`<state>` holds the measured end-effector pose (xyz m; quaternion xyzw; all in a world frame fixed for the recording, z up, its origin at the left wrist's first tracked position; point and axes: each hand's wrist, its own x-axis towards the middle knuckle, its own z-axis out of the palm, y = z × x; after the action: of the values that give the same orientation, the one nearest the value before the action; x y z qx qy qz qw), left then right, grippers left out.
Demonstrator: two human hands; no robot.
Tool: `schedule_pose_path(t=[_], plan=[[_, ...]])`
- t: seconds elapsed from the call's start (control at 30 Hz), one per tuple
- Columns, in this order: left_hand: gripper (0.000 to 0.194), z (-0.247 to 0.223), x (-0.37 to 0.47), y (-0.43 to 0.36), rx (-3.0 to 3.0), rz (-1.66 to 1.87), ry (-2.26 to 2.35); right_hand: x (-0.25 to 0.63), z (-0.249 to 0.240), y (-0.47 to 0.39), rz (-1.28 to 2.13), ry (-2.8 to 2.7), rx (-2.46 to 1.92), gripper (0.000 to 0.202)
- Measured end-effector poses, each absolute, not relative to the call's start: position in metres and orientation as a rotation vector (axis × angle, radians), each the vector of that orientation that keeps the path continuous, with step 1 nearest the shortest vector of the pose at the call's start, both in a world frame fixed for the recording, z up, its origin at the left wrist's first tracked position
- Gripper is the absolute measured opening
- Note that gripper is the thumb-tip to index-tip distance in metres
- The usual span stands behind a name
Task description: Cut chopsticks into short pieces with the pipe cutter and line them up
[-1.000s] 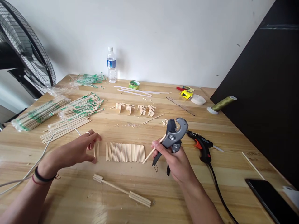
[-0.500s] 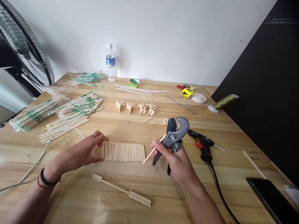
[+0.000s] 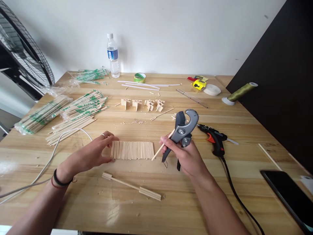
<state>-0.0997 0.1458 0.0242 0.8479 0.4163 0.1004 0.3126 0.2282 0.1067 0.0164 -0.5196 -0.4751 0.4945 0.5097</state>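
Note:
A row of short wooden sticks (image 3: 132, 150) lies side by side on the wooden table. My left hand (image 3: 102, 150) rests at the row's left end, thumb and fingers apart and touching its edge sticks. Above the table at the row's right end, my right hand (image 3: 184, 155) is closed around a grey and black cutter (image 3: 181, 131). Between its thumb and finger it also pinches a single stick (image 3: 162, 146), whose lower tip is by the row's right edge. Nearer me lies a long stick with short pieces at both ends (image 3: 127, 185).
Stick bundles (image 3: 44, 114) and a white cable (image 3: 49, 160) lie left. Small stick assemblies (image 3: 137, 104), a water bottle (image 3: 113, 57) and a green tape roll (image 3: 140, 77) stand behind. Right are a glue gun (image 3: 215, 140), phone (image 3: 285, 195), tape measure (image 3: 199, 84) and thread spool (image 3: 242, 93).
The row of sticks looks narrower and straighter, its left end pushed inward by my left hand. The camera view has shifted a little. My right hand keeps hold of the cutter and stick.

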Motion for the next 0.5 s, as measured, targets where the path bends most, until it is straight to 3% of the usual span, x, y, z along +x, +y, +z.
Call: schedule_pose_path(t=[0.5], plan=[[0.059,-0.001,-0.104,0.132,2.244,0.356,1.146,0.229,0.021,0.105,1.191,-1.173,-1.326,0.042]])
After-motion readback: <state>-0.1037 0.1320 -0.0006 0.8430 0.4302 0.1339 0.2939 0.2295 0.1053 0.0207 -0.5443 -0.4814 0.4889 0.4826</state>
